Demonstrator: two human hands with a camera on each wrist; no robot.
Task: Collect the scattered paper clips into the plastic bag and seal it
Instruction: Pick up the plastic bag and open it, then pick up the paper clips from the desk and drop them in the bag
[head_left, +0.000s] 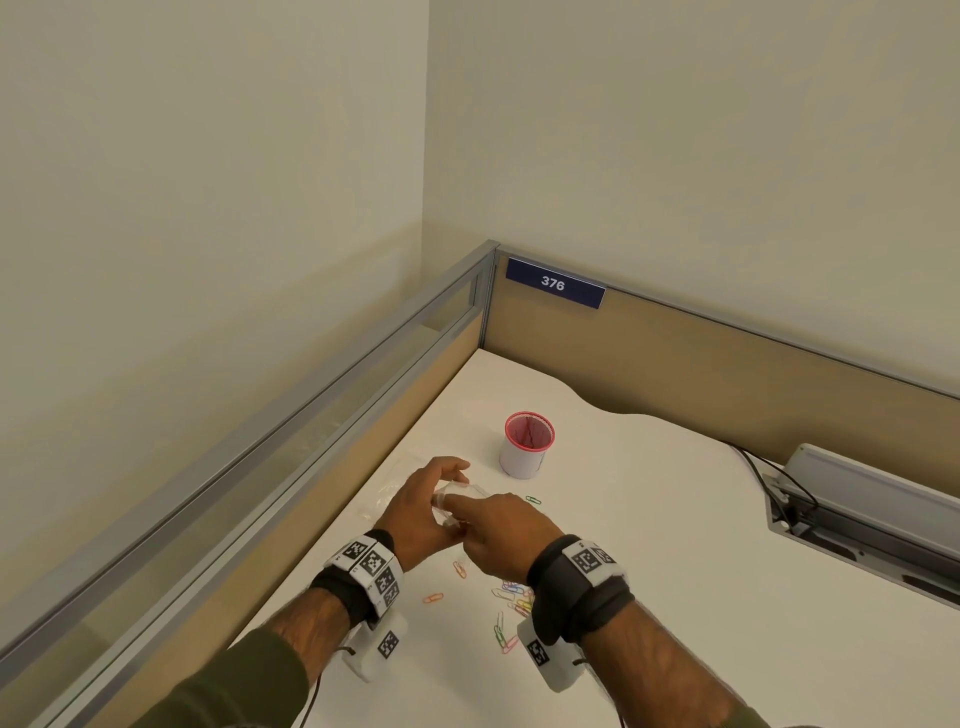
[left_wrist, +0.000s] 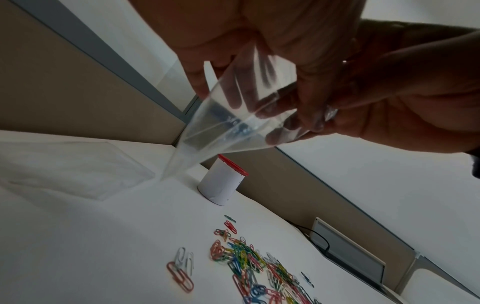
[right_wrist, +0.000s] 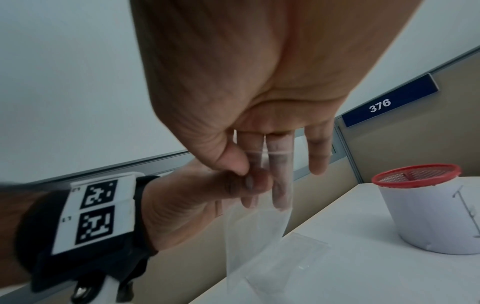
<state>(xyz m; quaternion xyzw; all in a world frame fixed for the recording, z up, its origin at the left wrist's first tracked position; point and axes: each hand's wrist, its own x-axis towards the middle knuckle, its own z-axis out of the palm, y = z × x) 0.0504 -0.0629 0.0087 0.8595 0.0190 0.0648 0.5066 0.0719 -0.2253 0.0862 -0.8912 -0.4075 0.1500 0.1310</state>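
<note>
A small clear plastic bag (head_left: 459, 491) hangs just above the white table (head_left: 649, 519), held at its mouth by both hands. My left hand (head_left: 449, 480) pinches one side of the mouth and my right hand (head_left: 467, 512) the other. In the right wrist view my right hand (right_wrist: 249, 164) has thumb and fingers pinched on the bag (right_wrist: 257, 230), right beside my left hand (right_wrist: 194, 201). The left wrist view shows the bag (left_wrist: 221, 123) drooping towards the table. Coloured paper clips (left_wrist: 246, 263) lie in a loose pile below; others (head_left: 514, 592) are scattered near my right wrist.
A white cup with a red mesh rim (head_left: 525, 447) stands just beyond the hands. More clear bags (left_wrist: 78, 170) lie flat at the left by the partition (head_left: 363, 415). A cable box with a black cord (head_left: 857, 499) sits at the right.
</note>
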